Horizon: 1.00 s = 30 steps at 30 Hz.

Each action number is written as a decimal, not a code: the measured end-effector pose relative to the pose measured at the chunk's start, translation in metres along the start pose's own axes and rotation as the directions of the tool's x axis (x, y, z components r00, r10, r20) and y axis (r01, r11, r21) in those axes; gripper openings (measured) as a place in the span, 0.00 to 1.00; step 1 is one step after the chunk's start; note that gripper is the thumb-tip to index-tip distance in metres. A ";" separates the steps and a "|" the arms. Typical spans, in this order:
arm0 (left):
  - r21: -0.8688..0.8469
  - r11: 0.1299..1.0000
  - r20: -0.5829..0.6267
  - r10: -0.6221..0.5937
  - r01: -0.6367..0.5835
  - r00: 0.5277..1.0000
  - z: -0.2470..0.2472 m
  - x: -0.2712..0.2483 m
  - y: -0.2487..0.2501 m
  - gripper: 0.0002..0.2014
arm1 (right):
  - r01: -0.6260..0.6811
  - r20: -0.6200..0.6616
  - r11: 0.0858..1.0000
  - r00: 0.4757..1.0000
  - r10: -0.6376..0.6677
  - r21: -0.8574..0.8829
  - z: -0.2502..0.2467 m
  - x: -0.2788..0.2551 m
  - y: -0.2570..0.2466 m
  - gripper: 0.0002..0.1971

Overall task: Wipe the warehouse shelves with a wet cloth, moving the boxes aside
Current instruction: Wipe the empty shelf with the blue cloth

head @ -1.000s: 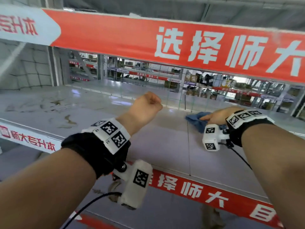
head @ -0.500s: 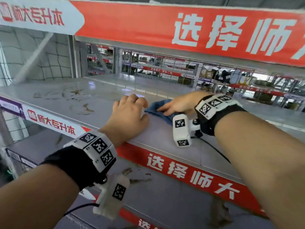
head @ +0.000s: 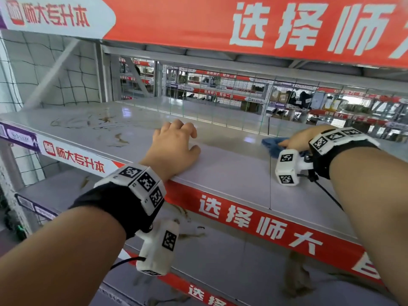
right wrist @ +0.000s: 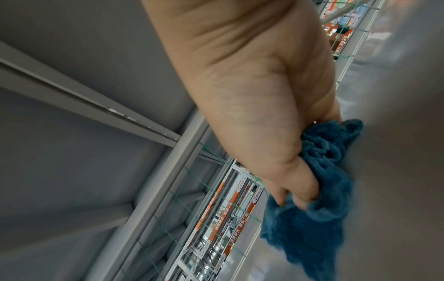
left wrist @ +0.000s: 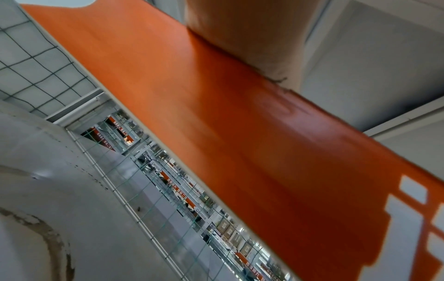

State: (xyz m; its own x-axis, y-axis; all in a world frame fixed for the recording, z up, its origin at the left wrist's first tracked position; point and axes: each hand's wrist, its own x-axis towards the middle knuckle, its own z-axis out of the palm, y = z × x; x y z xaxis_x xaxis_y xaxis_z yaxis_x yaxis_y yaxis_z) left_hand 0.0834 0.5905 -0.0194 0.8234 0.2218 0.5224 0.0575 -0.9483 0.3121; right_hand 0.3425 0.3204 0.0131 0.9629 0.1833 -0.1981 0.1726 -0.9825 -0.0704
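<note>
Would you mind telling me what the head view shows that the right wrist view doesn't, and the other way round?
Only the head view shows the left hand resting on the shelf, the brown stains further left, and the red banners. Only the right wrist view shows the fingers curled into the cloth's folds. Both show the right hand holding the blue cloth on the shelf, with the wire mesh behind.

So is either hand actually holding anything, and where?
The right hand presses a blue cloth on the shelf, fingers bunching its near edge. The left hand holds nothing; it rests on the shelf.
</note>
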 end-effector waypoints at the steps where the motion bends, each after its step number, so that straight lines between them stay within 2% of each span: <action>1: 0.005 1.000 0.012 0.004 -0.004 1.000 0.001 0.001 0.001 0.17 | -0.004 0.009 0.995 1.000 0.004 0.101 0.003 0.049 0.018 0.44; 3: 0.025 1.000 0.044 0.018 -0.019 0.999 0.003 0.002 0.002 0.18 | 0.046 0.022 0.990 0.999 -0.049 0.132 0.000 0.080 0.018 0.43; 4: 0.036 0.999 0.058 0.025 -0.027 0.998 0.004 0.002 0.003 0.18 | 0.081 0.019 0.988 0.996 -0.084 0.134 0.004 0.074 0.008 0.44; 5: 0.042 0.999 0.064 0.030 -0.033 0.997 0.004 0.003 0.004 0.19 | 0.095 0.070 0.975 0.991 -0.111 0.201 0.009 0.040 -0.019 0.46; 7: 0.038 0.999 0.051 0.036 -0.038 0.998 0.004 0.003 0.004 0.18 | 0.194 0.103 0.962 0.971 -0.217 0.193 0.008 -0.053 -0.066 0.45; 9: 0.030 0.999 0.033 0.038 -0.039 0.999 0.002 0.002 0.004 0.18 | 0.264 0.234 0.962 0.933 -0.274 0.071 0.003 -0.120 -0.099 0.33; 11: 0.030 0.998 0.016 0.053 -0.054 0.998 0.001 0.000 0.005 0.17 | 0.308 0.274 0.951 0.916 -0.295 -0.007 0.003 -0.151 -0.107 0.26; 17: 0.006 0.994 -0.091 0.108 -0.108 0.990 -0.006 -0.010 0.011 0.15 | 0.422 0.153 0.904 0.900 -0.408 -0.070 0.017 -0.213 -0.094 0.20; 21: 0.018 0.993 -0.155 0.115 -0.113 0.981 -0.014 -0.020 0.017 0.14 | 0.446 0.070 0.895 0.893 -0.444 -0.012 0.031 -0.234 -0.079 0.15; 26: -0.030 0.990 -0.185 0.131 -0.139 0.974 -0.016 -0.039 0.045 0.14 | 0.405 -0.130 0.910 0.902 -0.413 -0.085 0.064 -0.255 -0.064 0.14; 30: -0.042 0.986 -0.157 0.156 -0.164 0.975 -0.013 -0.055 0.076 0.14 | 0.333 -0.247 0.936 0.903 -0.352 -0.117 0.081 -0.268 -0.046 0.20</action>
State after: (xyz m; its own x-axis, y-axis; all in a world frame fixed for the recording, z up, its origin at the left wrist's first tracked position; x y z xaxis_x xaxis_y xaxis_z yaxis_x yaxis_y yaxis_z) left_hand 0.0351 0.5088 -0.0139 0.7232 0.1042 0.6828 -0.1025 -0.9614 0.2554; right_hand 0.0593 0.3196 -0.0097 0.8598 0.5032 0.0870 0.5064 -0.8621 -0.0173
